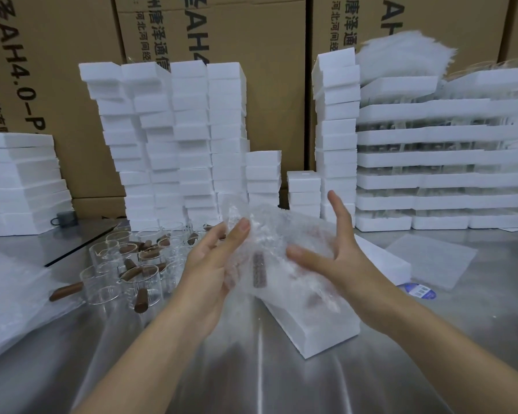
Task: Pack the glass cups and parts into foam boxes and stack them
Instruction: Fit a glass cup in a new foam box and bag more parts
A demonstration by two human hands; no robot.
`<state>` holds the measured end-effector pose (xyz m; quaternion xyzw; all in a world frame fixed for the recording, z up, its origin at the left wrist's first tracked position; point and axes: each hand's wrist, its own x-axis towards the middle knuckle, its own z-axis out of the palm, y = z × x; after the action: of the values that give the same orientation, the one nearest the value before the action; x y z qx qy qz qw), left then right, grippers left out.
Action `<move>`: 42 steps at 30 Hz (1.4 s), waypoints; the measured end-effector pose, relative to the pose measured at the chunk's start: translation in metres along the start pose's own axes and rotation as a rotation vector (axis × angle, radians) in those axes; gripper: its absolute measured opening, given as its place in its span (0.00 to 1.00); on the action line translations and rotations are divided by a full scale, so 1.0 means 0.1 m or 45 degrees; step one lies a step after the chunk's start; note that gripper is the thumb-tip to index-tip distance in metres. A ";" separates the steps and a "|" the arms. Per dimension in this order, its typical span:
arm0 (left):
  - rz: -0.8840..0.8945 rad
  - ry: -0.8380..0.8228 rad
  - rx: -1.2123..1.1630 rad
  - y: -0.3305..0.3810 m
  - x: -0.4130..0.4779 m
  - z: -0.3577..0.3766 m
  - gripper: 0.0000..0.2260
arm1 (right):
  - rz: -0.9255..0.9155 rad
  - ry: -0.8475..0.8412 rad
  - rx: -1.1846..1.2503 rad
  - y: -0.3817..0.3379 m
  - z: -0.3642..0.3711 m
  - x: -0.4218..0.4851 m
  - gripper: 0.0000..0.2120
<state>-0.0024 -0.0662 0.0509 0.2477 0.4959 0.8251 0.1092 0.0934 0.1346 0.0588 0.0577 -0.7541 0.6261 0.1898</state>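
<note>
A bundle of bubble wrap [269,234] with a brown wooden handle showing through it hangs above the metal table between my hands. My left hand [216,264] holds its left side, thumb and fingers curled onto the wrap. My right hand [332,246] lies against its right side, fingers spread and straight. Beneath the bundle a white foam box [314,327] sits on the table. Several glass cups [126,273] with brown wooden handles stand crowded to the left.
Tall stacks of foam boxes [192,138] line the back, with flatter foam trays [431,180] at the right and more [18,180] at the left. Cardboard cartons [57,70] stand behind. A foam sheet [431,258] lies at the right, plastic wrap [12,294] at the left.
</note>
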 end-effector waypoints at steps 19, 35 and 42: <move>-0.206 -0.030 0.088 -0.09 -0.03 0.14 0.39 | 0.078 -0.095 0.718 -0.04 -0.13 0.12 0.14; -0.285 -0.202 -0.048 -0.04 -0.08 0.20 0.23 | -0.393 0.057 -0.197 -0.07 -0.05 0.04 0.13; -0.385 -0.109 0.016 -0.04 -0.12 0.31 0.25 | -0.628 0.197 -0.670 0.05 0.06 0.01 0.18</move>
<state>0.0235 -0.0455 0.0564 0.2058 0.5276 0.7848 0.2518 0.0897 0.1296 0.0540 0.1393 -0.8362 0.3486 0.3998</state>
